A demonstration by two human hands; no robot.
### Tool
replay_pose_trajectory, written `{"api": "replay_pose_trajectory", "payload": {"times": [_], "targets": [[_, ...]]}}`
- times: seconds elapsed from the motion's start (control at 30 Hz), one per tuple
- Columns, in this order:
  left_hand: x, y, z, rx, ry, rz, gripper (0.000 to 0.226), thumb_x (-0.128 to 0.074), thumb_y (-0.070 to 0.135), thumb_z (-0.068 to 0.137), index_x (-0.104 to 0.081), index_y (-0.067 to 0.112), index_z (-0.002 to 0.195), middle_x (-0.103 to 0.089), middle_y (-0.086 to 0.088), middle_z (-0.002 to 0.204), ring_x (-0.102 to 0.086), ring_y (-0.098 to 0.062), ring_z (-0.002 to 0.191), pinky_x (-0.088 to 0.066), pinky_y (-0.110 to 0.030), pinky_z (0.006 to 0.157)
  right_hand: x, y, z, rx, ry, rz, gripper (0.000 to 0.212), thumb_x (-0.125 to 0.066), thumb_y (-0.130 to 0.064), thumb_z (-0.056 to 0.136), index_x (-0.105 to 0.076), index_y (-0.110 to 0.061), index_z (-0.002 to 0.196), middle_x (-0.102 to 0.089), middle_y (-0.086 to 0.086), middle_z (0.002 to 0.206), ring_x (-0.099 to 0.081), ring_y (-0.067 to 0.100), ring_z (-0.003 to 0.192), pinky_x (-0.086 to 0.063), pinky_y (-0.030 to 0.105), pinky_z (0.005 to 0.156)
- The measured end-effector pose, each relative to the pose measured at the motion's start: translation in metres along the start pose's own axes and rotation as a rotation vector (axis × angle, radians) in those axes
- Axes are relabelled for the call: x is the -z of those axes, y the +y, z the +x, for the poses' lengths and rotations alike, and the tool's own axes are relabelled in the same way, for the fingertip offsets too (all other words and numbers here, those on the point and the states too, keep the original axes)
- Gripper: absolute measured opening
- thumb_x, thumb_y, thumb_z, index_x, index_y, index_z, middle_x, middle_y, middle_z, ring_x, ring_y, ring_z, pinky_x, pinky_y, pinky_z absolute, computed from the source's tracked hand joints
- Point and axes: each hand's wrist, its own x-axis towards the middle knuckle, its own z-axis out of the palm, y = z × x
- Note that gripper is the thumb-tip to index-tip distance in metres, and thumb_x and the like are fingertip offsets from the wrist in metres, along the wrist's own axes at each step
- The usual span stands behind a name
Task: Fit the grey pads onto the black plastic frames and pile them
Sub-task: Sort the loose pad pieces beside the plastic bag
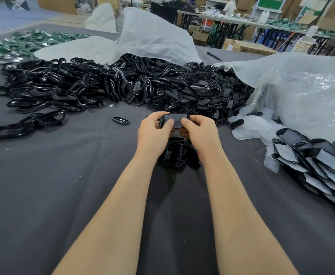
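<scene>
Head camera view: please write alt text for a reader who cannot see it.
A left hand and a right hand grip one black plastic frame between them above a dark cloth table. Behind them lies a big heap of loose black frames; at the right is a pile of frames with grey pads, beside a clear plastic bag.
</scene>
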Motion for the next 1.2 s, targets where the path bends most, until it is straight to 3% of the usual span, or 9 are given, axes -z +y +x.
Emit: {"api": "replay_pose_trajectory", "payload": {"times": [0.17, 0.27, 0.37, 0.5, 0.63, 0.8, 0.93, 1.03, 1.2], "targets": [[0.0, -0.001, 0.001, -0.027, 0.028, 0.049, 0.02, -0.058, 0.014, 0.095, -0.06, 0.014, 0.115, -0.072, -0.004, 0.092, -0.072, -0.01, 0.074, -0.059, -0.035, 0.081, 0.0, 0.0, 0.0, -0.016, 0.026, 0.019, 0.016, -0.058, -0.012, 0.093, -0.069, -0.004, 0.101, -0.069, 0.002, 0.08, -0.065, 0.01, 0.07, -0.056, 0.026, 0.072], [0.001, -0.002, 0.001, -0.043, 0.029, 0.045, 0.014, -0.059, 0.013, 0.095, -0.06, 0.019, 0.107, -0.072, 0.001, 0.085, -0.07, -0.004, 0.067, -0.059, -0.035, 0.079, -0.001, -0.001, -0.001, -0.026, 0.019, 0.014, 0.02, -0.057, -0.013, 0.094, -0.068, -0.001, 0.107, -0.07, 0.001, 0.082, -0.067, 0.01, 0.073, -0.058, 0.027, 0.075], [0.001, -0.002, 0.001, -0.04, 0.022, 0.037, 0.013, -0.06, 0.014, 0.094, -0.059, 0.025, 0.101, -0.071, 0.001, 0.083, -0.071, -0.008, 0.07, -0.059, -0.039, 0.082, -0.002, -0.001, 0.0, -0.018, 0.036, -0.036, 0.021, -0.057, -0.015, 0.094, -0.067, -0.001, 0.106, -0.07, 0.005, 0.086, -0.068, 0.019, 0.083, -0.057, 0.039, 0.084], [0.0, 0.001, -0.001, -0.037, -0.002, 0.048, 0.02, -0.062, 0.017, 0.093, -0.054, 0.035, 0.09, -0.072, -0.001, 0.086, -0.071, -0.011, 0.076, -0.058, -0.041, 0.085, -0.002, -0.002, 0.0, 0.003, 0.038, -0.097, 0.016, -0.055, -0.017, 0.095, -0.067, -0.007, 0.094, -0.066, -0.001, 0.076, -0.065, 0.015, 0.076, -0.056, 0.043, 0.085], [0.001, 0.002, -0.001, -0.005, -0.05, 0.084, 0.018, -0.065, 0.017, 0.091, -0.054, 0.029, 0.098, -0.071, -0.003, 0.101, -0.07, -0.019, 0.091, -0.056, -0.041, 0.089, -0.002, -0.002, -0.002, 0.01, 0.037, -0.059, 0.017, -0.055, -0.014, 0.094, -0.067, -0.003, 0.097, -0.071, 0.009, 0.086, -0.069, 0.023, 0.083, -0.057, 0.046, 0.084], [0.0, 0.003, -0.002, 0.005, 0.01, -0.08, 0.022, -0.061, 0.005, 0.092, -0.053, 0.026, 0.094, -0.07, -0.004, 0.096, -0.071, -0.006, 0.073, -0.059, -0.03, 0.081, -0.005, -0.006, -0.006, 0.112, 0.158, -0.03, 0.006, -0.056, -0.013, 0.094, -0.059, -0.017, 0.098, -0.069, 0.008, 0.093, -0.069, 0.019, 0.081, -0.056, 0.032, 0.081], [0.0, 0.003, -0.001, 0.003, 0.059, -0.154, 0.026, -0.06, 0.005, 0.093, -0.05, 0.029, 0.091, -0.07, 0.003, 0.082, -0.07, -0.003, 0.072, -0.058, -0.029, 0.081, -0.008, -0.01, -0.012, 0.275, 0.275, -0.141, 0.01, -0.058, -0.009, 0.09, -0.058, -0.019, 0.092, -0.061, -0.009, 0.081, -0.058, 0.004, 0.074, -0.041, 0.005, 0.068], [-0.001, 0.004, -0.002, -0.001, 0.066, -0.152, 0.026, -0.06, 0.006, 0.093, -0.05, 0.03, 0.091, -0.071, 0.001, 0.084, -0.071, -0.004, 0.074, -0.057, -0.025, 0.077, -0.01, -0.011, -0.013, 0.303, 0.263, -0.196, 0.009, -0.059, -0.01, 0.09, -0.064, -0.016, 0.095, -0.061, 0.0, 0.092, -0.053, 0.002, 0.071, -0.039, 0.003, 0.067], [-0.002, 0.005, -0.002, -0.005, 0.061, -0.15, 0.022, -0.06, 0.005, 0.093, -0.051, 0.025, 0.097, -0.071, -0.002, 0.091, -0.071, -0.006, 0.076, -0.057, -0.023, 0.075, -0.012, -0.009, -0.013, 0.322, 0.275, -0.243, 0.009, -0.062, -0.011, 0.089, -0.066, -0.014, 0.097, -0.054, -0.003, 0.099, -0.052, 0.0, 0.066, -0.04, 0.004, 0.068]]}}
